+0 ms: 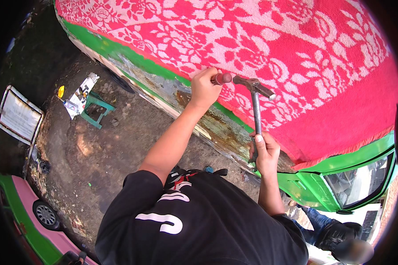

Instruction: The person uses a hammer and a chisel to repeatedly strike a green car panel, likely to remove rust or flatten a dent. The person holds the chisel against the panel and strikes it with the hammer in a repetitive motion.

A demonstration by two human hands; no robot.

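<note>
My left hand (203, 89) is closed around a tool with a rounded dark red handle (221, 79), whose end pokes out beside my thumb. The rest of that tool is hidden, so its kind does not show. In my right hand (267, 153) is a hammer (256, 108) with a metal shaft, its head raised close to the red handle, a small gap apart. Both hands are over the edge of a green vehicle roof (159, 67), where bare, rusty metal (219, 127) shows. A red and pink floral cloth (269, 57) covers most of the roof.
A small green stool (96, 110) holding papers and small items stands on the dirt ground at left. A framed panel (20, 115) leans beyond it. A green and pink car (40, 216) is at lower left. Another person (336, 236) is at lower right, near the windshield (358, 181).
</note>
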